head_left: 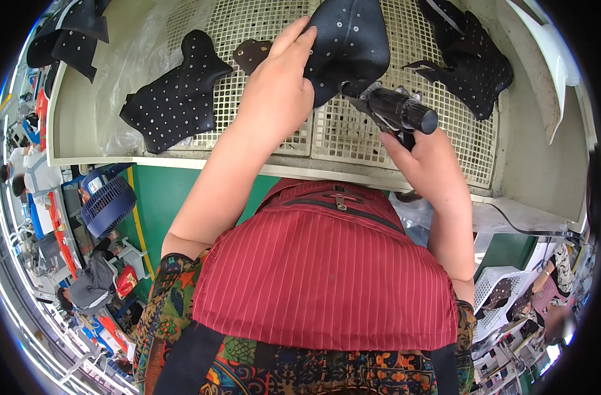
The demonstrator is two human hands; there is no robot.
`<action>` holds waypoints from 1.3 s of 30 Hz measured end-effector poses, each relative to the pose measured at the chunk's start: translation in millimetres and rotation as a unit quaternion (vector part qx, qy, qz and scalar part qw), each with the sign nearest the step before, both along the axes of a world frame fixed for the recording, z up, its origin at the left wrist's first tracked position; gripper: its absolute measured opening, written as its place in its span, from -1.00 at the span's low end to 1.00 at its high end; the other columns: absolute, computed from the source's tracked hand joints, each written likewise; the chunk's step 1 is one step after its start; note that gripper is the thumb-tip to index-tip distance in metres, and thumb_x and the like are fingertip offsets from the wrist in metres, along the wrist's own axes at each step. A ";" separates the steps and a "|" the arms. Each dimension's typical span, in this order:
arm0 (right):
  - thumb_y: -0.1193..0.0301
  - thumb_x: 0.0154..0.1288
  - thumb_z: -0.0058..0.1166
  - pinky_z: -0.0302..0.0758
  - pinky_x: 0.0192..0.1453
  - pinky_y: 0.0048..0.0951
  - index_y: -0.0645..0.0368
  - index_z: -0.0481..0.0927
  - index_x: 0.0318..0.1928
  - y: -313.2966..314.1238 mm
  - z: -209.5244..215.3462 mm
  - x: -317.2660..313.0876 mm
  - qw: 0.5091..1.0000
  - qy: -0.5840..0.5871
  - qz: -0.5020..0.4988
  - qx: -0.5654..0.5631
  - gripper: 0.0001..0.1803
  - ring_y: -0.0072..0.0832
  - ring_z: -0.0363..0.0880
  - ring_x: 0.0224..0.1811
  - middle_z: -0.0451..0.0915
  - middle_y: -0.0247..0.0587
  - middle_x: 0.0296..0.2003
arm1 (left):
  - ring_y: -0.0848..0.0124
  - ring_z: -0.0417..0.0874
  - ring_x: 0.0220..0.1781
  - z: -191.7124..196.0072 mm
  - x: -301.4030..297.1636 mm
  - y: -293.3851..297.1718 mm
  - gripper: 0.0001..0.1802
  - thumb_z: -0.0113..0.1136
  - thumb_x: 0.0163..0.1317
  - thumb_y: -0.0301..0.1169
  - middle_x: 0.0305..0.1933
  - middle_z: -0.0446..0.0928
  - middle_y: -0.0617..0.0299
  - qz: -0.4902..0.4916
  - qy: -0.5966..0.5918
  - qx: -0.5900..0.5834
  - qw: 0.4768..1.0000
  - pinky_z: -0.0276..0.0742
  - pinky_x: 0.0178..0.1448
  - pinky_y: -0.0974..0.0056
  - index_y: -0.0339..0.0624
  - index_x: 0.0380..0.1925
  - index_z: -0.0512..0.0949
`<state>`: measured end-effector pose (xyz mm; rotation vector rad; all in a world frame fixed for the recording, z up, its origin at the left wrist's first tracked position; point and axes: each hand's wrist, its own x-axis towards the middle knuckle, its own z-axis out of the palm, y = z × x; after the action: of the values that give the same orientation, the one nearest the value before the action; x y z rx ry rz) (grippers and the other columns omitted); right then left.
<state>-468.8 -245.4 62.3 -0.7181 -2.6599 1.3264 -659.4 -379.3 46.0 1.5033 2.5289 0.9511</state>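
– Holding something up there, are you?

– Yes, my left grip (277, 99) is closed on the left edge of a dotted black piece (350, 46), which is over the grid floor of the pale bench (346, 138), ahead of me at the middle

– And the other side?

– My right grip (429, 158) is wrapped round the handle of a black tool (399, 108), its narrow end pointing at the lower edge of that piece. I can't tell whether the two touch

– What else is lying about?

– A flat dotted piece (182, 92) lies to the left, near some clear plastic (124, 137), and a crumpled dotted piece (471, 66) lies to the right. A small brown piece (249, 56) sits just beside my left fingers. Below the bench, my red striped apron (327, 276) shows, with a blue fan (108, 204) off to the left
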 end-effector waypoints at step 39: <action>0.38 0.15 0.23 0.52 -0.19 -0.32 0.24 0.56 -0.10 13.3 32.9 46.8 0.963 0.010 -0.150 0.226 -0.68 -0.17 0.59 -0.34 0.61 -0.10 -0.35 | 0.15 0.50 0.13 81.9 -31.4 -29.7 -0.58 -0.18 -0.10 -0.81 0.12 0.47 0.09 -0.137 0.004 0.116 0.984 0.44 0.12 0.24 -0.21 -0.26 0.49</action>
<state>-422.1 -232.1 95.2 -0.9738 -2.5582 0.6183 -690.8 -409.0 127.9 1.8594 2.1960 1.2272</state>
